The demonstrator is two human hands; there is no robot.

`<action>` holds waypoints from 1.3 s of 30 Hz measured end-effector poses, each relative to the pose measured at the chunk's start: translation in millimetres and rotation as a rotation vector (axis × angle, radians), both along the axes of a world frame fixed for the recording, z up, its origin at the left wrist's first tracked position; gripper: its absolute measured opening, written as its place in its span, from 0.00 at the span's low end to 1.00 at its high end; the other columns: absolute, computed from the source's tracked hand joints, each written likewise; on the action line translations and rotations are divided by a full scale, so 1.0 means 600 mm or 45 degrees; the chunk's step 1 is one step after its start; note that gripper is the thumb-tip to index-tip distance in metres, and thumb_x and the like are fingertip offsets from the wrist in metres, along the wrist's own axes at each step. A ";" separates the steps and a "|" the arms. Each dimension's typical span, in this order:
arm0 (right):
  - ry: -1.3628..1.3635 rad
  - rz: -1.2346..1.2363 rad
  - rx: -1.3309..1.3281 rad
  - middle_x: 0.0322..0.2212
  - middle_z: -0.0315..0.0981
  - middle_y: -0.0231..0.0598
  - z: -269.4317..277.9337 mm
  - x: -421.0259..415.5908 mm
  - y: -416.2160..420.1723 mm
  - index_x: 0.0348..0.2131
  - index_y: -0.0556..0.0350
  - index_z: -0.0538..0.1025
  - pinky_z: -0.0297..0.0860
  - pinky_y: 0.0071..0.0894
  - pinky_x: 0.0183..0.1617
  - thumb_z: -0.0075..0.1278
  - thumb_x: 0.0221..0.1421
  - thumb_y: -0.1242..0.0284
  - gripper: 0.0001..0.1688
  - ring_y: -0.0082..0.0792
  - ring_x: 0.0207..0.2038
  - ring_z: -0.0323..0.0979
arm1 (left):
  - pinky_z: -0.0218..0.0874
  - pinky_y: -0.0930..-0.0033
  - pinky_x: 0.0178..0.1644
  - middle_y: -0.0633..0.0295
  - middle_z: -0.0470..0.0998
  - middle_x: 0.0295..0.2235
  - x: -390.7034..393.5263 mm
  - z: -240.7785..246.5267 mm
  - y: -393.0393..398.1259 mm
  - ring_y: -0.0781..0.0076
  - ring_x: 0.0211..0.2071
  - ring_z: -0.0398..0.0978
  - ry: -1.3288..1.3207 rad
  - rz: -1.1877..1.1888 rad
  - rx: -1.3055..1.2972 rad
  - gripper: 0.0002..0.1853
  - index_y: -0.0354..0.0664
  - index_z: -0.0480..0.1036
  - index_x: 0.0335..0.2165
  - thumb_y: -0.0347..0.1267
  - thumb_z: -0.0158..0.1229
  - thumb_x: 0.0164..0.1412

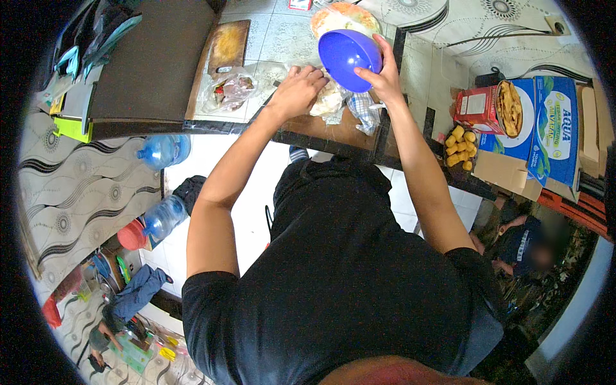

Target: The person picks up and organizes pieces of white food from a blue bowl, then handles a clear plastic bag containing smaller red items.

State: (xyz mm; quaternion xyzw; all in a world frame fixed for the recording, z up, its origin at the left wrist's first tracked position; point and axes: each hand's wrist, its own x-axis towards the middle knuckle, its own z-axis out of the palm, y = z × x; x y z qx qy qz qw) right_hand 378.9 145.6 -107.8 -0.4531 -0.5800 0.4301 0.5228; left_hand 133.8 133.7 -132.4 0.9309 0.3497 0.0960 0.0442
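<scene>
A purple plastic bowl (350,60) is tilted on its side in my right hand (386,79), thumb at the rim and fingers behind. Its glossy inside faces me and looks bare. My left hand (301,91) rests with curled fingers at a pale, crumpled plastic-wrapped mass (330,100) near the counter's front edge; what its fingertips hold is hidden. A blue-and-white checked cloth (361,108) lies right of that mass, below the bowl. Behind the bowl sits a round plate or tray (344,17) of orange and whitish food, partly covered by the bowl.
On the tiled counter (284,41) lie a wooden cutting board (230,45) and a clear plastic bag (232,91) with contents. Yellow fried pieces (460,148), a red box (476,109) and blue cartons (553,130) stand at right. Two other people are at work or seated further off.
</scene>
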 end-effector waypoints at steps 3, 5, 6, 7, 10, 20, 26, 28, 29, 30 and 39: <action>-0.035 -0.030 0.006 0.52 0.64 0.52 0.001 0.004 -0.002 0.63 0.59 0.57 0.62 0.42 0.61 0.67 0.38 0.67 0.56 0.43 0.55 0.67 | 0.59 0.59 0.53 0.60 0.77 0.45 -0.011 0.000 0.000 0.60 0.49 0.69 0.025 0.036 -0.100 0.20 0.42 0.76 0.45 0.28 0.57 0.51; -0.020 -0.073 0.034 0.50 0.66 0.52 -0.004 0.010 0.002 0.62 0.59 0.57 0.64 0.41 0.58 0.68 0.37 0.67 0.56 0.42 0.52 0.68 | 0.62 0.58 0.53 0.59 0.78 0.42 -0.019 -0.004 0.007 0.58 0.47 0.72 0.096 0.067 -0.164 0.17 0.42 0.77 0.42 0.28 0.56 0.51; -0.003 -0.104 0.050 0.49 0.67 0.51 -0.007 0.013 0.005 0.62 0.60 0.57 0.66 0.39 0.57 0.69 0.37 0.68 0.56 0.41 0.50 0.70 | 0.63 0.57 0.52 0.58 0.79 0.41 -0.019 -0.001 0.007 0.57 0.46 0.73 0.130 0.081 -0.198 0.16 0.41 0.78 0.41 0.28 0.56 0.52; 0.013 -0.136 0.066 0.48 0.68 0.51 -0.010 0.016 0.005 0.61 0.60 0.57 0.67 0.38 0.55 0.70 0.36 0.68 0.57 0.41 0.48 0.72 | 0.64 0.56 0.51 0.57 0.79 0.39 -0.016 0.001 0.007 0.56 0.45 0.74 0.190 0.148 -0.271 0.13 0.41 0.78 0.38 0.28 0.56 0.51; 0.059 -0.227 0.069 0.49 0.67 0.51 -0.019 0.032 0.002 0.60 0.61 0.58 0.65 0.38 0.57 0.68 0.38 0.68 0.54 0.39 0.50 0.69 | 0.68 0.52 0.48 0.54 0.79 0.34 -0.009 0.008 0.008 0.53 0.42 0.76 0.320 0.314 -0.436 0.09 0.39 0.78 0.33 0.27 0.56 0.50; 0.875 -0.495 -0.300 0.51 0.69 0.44 -0.093 0.138 -0.084 0.57 0.56 0.64 0.64 0.46 0.60 0.57 0.49 0.70 0.37 0.41 0.54 0.68 | 0.66 0.56 0.47 0.46 0.77 0.40 -0.040 0.005 0.006 0.56 0.43 0.75 -0.347 1.063 -0.056 0.30 0.36 0.65 0.54 0.32 0.62 0.53; 0.815 -0.663 -0.506 0.49 0.72 0.42 -0.152 0.164 -0.214 0.56 0.59 0.66 0.66 0.45 0.60 0.54 0.52 0.65 0.34 0.39 0.53 0.71 | 0.66 0.69 0.36 0.56 0.79 0.31 0.045 -0.051 -0.035 0.71 0.31 0.76 -1.306 0.840 -0.914 0.29 0.35 0.61 0.57 0.25 0.58 0.57; 0.823 -0.679 -0.565 0.48 0.73 0.41 -0.156 0.167 -0.237 0.56 0.59 0.66 0.65 0.44 0.60 0.54 0.52 0.64 0.35 0.39 0.52 0.71 | 0.66 0.67 0.38 0.55 0.79 0.33 0.090 -0.032 -0.032 0.68 0.32 0.75 -1.340 0.752 -0.718 0.32 0.36 0.59 0.59 0.26 0.61 0.57; 0.808 -0.674 -0.565 0.48 0.73 0.41 -0.158 0.168 -0.243 0.57 0.59 0.66 0.66 0.44 0.59 0.54 0.51 0.64 0.35 0.39 0.52 0.71 | 0.67 0.64 0.41 0.54 0.78 0.34 0.111 -0.029 -0.027 0.64 0.34 0.76 -1.242 0.735 -0.590 0.35 0.37 0.58 0.59 0.28 0.63 0.56; 0.793 -0.674 -0.559 0.49 0.72 0.42 -0.155 0.167 -0.246 0.57 0.59 0.66 0.66 0.44 0.59 0.54 0.51 0.63 0.36 0.39 0.52 0.71 | 0.68 0.57 0.46 0.50 0.78 0.34 0.136 -0.025 -0.017 0.53 0.37 0.77 -1.106 0.789 -0.471 0.43 0.37 0.57 0.60 0.33 0.70 0.50; 0.849 -0.670 -0.524 0.50 0.67 0.44 -0.153 0.193 -0.239 0.58 0.54 0.63 0.66 0.48 0.57 0.58 0.44 0.66 0.42 0.45 0.52 0.68 | 0.64 0.62 0.22 0.59 0.74 0.18 0.129 -0.052 0.026 0.63 0.16 0.69 -0.930 0.831 -0.350 0.22 0.40 0.66 0.53 0.27 0.56 0.60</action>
